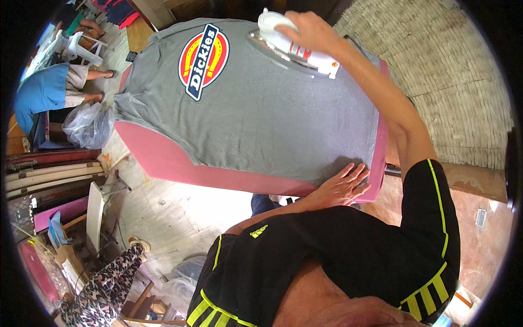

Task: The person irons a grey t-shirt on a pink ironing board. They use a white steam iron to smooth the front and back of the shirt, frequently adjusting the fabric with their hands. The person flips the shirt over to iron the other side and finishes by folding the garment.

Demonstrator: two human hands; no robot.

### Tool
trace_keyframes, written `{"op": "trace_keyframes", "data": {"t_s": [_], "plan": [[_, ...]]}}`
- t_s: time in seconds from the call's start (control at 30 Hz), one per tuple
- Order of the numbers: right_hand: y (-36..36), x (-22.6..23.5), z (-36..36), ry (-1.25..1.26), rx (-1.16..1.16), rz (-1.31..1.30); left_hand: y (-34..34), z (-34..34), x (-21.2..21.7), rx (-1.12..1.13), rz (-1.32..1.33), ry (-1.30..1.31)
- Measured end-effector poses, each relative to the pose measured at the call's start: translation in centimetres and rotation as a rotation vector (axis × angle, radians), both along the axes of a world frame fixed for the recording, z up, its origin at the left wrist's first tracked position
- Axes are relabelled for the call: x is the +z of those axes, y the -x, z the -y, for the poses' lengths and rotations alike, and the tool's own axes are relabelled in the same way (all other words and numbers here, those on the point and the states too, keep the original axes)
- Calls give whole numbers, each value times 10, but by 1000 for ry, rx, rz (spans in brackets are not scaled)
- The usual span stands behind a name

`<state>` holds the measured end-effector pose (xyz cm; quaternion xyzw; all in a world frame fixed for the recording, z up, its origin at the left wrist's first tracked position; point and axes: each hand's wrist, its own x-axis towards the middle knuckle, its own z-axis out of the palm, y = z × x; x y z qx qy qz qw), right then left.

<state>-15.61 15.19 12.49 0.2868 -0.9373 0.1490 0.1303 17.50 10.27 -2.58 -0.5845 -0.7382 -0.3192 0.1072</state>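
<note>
A grey sleeveless shirt point(272, 120) lies spread over a pink-covered ironing board point(158, 150). On its chest is a red, yellow and dark blue printed emblem point(204, 61). My right hand point(315, 34) is closed around the handle of a white clothes iron point(268, 23) at the far side of the shirt. The iron's metal soleplate edge faces the cloth; whether it presses fully flat I cannot tell. Near the shirt's hem, at the board's near right corner, my left hand point(346, 186) rests flat with its fingers spread on the fabric.
A woven mat wall point(430, 71) stands beyond the board on the right. At the left are a person in blue point(46, 90), a clear plastic bag point(90, 125), a white stool point(84, 49) and stacked boards point(54, 174). Another person's patterned trousers point(106, 283) show lower left.
</note>
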Motion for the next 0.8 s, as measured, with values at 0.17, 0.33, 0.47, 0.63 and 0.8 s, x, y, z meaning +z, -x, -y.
{"op": "trace_keyframes", "data": {"t_s": [0.17, 0.33, 0.47, 0.63, 0.8], "plan": [[-12, 2, 17, -16, 45, 88, -1, 3, -2, 1, 40, 91], [-60, 8, 31, -96, 203, 177, 1, 7, 5, 23, 63, 148], [6, 1, 2, -77, 90, 31, -5, 9, 18, 30, 132, 110], [-24, 33, 18, 47, -99, 358, -18, 8, 14, 144, 86, 117], [-105, 1, 14, -82, 164, 263, -26, 7, 5, 92, 48, 150]]}}
